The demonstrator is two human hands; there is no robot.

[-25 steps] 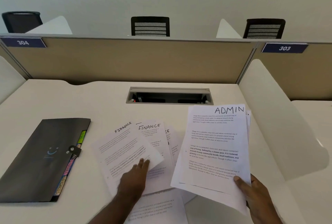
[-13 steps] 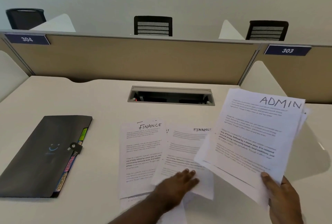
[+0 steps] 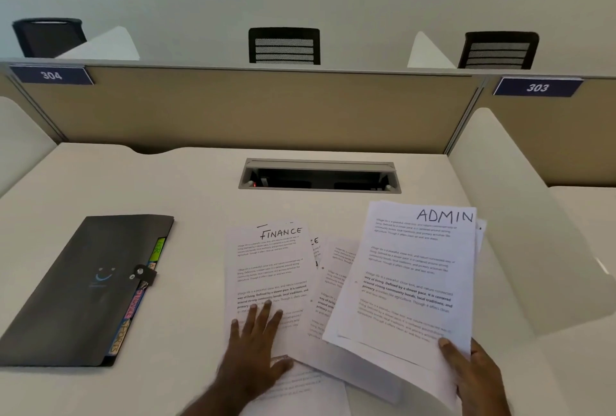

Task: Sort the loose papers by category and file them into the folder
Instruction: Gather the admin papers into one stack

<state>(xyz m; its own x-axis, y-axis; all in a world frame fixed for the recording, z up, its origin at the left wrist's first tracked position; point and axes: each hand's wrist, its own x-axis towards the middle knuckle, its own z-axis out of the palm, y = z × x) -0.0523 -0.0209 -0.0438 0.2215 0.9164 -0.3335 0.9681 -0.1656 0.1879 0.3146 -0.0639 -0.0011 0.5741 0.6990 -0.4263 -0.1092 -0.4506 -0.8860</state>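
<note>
A dark expanding folder [image 3: 80, 289] lies shut on the desk at the left, coloured tabs showing along its right edge. Sheets headed FINANCE [image 3: 271, 269] lie fanned on the desk in the middle. My left hand [image 3: 255, 345] rests flat on their lower part, fingers spread. My right hand [image 3: 473, 379] grips the bottom right corner of a stack headed ADMIN [image 3: 416, 275], held above the desk and overlapping the finance sheets. Another sheet [image 3: 310, 389] pokes out below my left hand.
A cable slot [image 3: 319, 175] opens in the desk's middle, behind the papers. Beige partitions [image 3: 233, 109] close the back; a white side divider [image 3: 520, 232] stands at the right. Three chairs show beyond the partition.
My left hand slid the finance sheets left and now presses flat on them. My right hand brought the ADMIN stack back left and lower, closer to upright.
</note>
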